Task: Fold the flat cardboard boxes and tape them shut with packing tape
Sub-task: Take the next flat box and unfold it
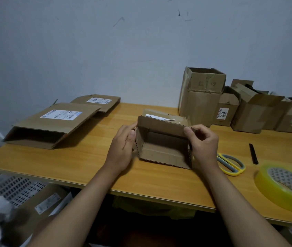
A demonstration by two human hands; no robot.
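A small cardboard box [161,152] lies on its side in the middle of the wooden table [88,166], its open end facing me and its flaps spread. My left hand [123,147] holds the box's left flap, thumb on the outside. My right hand [202,145] grips the right side, thumb and fingers pinching the top right corner of the upper flap. A roll of clear yellowish packing tape [282,186] lies flat at the table's right front edge. Two flattened boxes with white labels, a large one [52,125] and a smaller one [97,102], lie at the back left.
Yellow-and-grey scissors [231,164] lie just right of my right hand, with a black pen-like stick [253,153] beyond them. Several assembled boxes [202,97] stand at the back right against the wall. A white perforated crate [15,189] sits below the table's left front edge.
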